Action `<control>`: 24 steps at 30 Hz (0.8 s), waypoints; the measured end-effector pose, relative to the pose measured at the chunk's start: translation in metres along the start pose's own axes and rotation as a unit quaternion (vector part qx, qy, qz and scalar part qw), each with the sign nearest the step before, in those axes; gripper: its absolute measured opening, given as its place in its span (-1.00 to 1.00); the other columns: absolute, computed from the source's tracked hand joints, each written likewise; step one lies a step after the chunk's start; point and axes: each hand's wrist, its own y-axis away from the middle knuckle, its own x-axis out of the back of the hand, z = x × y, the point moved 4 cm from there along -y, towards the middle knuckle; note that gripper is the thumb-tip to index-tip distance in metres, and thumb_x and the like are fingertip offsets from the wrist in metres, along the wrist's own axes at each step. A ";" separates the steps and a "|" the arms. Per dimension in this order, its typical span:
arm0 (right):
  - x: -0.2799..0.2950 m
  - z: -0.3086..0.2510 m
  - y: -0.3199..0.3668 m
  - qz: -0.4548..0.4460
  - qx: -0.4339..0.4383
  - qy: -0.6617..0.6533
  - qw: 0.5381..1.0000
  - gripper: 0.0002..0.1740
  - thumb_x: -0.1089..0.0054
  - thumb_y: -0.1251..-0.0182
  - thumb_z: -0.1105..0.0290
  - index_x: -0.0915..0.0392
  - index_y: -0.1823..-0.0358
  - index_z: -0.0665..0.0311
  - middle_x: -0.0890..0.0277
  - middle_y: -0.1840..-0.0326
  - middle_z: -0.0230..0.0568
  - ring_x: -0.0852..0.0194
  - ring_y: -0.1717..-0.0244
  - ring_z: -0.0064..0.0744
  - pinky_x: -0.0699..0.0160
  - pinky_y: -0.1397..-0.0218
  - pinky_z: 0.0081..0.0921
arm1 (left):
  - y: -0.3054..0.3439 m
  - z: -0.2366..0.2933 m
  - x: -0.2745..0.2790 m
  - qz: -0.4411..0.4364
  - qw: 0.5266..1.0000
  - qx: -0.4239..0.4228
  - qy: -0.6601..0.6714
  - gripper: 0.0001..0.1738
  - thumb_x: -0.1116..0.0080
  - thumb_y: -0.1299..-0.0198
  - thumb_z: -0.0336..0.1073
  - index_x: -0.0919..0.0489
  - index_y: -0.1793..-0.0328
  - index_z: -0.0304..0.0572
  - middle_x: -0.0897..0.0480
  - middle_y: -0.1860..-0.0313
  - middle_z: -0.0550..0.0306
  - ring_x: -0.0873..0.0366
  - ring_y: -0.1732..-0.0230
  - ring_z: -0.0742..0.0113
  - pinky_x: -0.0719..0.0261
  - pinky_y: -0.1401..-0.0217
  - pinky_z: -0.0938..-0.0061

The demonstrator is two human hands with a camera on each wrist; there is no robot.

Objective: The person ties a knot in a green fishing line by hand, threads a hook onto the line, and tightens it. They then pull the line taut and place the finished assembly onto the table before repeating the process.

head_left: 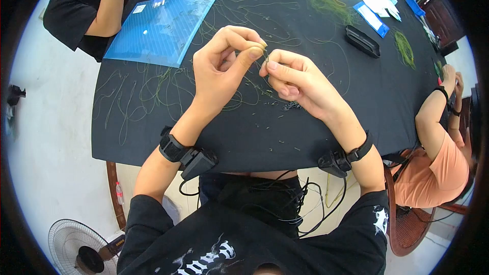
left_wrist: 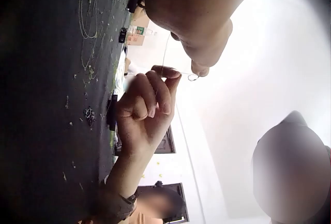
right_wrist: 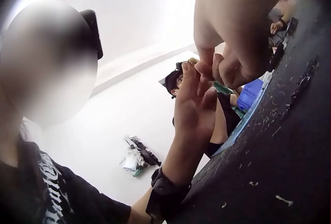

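In the head view my left hand and right hand meet above the black table, fingertips close together. A thin line spans the small gap between them. The left wrist view shows a tiny curved fish hook at the left fingertips, pinched between thumb and forefinger. My right hand pinches the thin line with thumb and forefinger, its other fingers curled in. A small pile of dark metal bits lies on the table below the right hand.
Loose green line is strewn over the black tablecloth. A blue translucent folder lies at the far left, a black open case at the right. Other people sit at both sides. A fan stands at lower left.
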 end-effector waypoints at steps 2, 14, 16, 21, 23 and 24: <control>-0.001 0.004 0.000 -0.009 -0.027 -0.032 0.999 -0.75 -0.01 -0.40 0.25 -0.49 0.29 0.31 -0.16 0.70 -0.60 0.05 0.70 -0.85 0.11 0.65 -0.81 | 0.000 0.002 -0.004 -0.010 0.999 -0.003 0.030 -0.95 -0.24 -0.13 -0.45 -0.58 0.35 -0.24 -0.61 0.23 0.20 -0.19 0.57 0.81 -0.07 0.60 0.87; -0.010 0.001 0.005 0.037 -0.005 0.089 0.995 -0.78 -0.13 -0.30 0.30 -0.59 0.31 0.33 -0.26 0.66 -0.57 -0.03 0.65 -0.83 0.03 0.60 -0.76 | 0.001 0.023 -0.007 0.019 0.954 -0.096 -0.283 -0.86 -0.30 0.06 -0.50 -0.56 0.47 -0.07 -0.63 0.35 0.38 -0.36 0.41 0.53 -0.13 0.62 0.63; -0.010 -0.002 0.007 0.031 0.013 0.102 0.994 -0.80 -0.14 -0.28 0.32 -0.60 0.30 0.34 -0.31 0.63 -0.55 -0.08 0.64 -0.81 -0.02 0.58 -0.74 | 0.001 0.022 -0.005 0.018 0.949 -0.117 -0.290 -0.86 -0.31 0.06 -0.50 -0.56 0.48 -0.08 -0.63 0.35 0.36 -0.36 0.42 0.52 -0.14 0.62 0.62; -0.011 -0.009 0.009 0.037 0.088 0.187 0.978 -0.84 -0.13 -0.28 0.39 -0.59 0.29 0.35 -0.44 0.54 -0.47 -0.19 0.58 -0.78 -0.13 0.52 -0.74 | 0.000 0.024 -0.004 0.017 0.946 -0.130 -0.297 -0.85 -0.32 0.10 -0.52 -0.56 0.46 -0.11 -0.64 0.35 0.32 -0.41 0.40 0.45 -0.24 0.53 0.60; -0.013 -0.016 0.012 0.033 0.112 0.219 0.969 -0.86 -0.12 -0.30 0.42 -0.58 0.29 0.35 -0.49 0.47 -0.44 -0.24 0.53 -0.79 -0.18 0.47 -0.76 | 0.000 0.023 -0.003 0.013 0.942 -0.151 -0.300 -0.84 -0.33 0.11 -0.53 -0.56 0.46 -0.13 -0.64 0.35 0.30 -0.43 0.39 0.41 -0.30 0.47 0.58; -0.012 -0.017 0.012 0.043 0.134 0.227 0.964 -0.86 -0.12 -0.30 0.41 -0.58 0.29 0.34 -0.49 0.46 -0.45 -0.24 0.52 -0.80 -0.17 0.47 -0.77 | 0.000 0.023 -0.003 0.012 0.942 -0.154 -0.299 -0.84 -0.32 0.12 -0.53 -0.56 0.46 -0.13 -0.64 0.35 0.29 -0.43 0.38 0.40 -0.32 0.44 0.57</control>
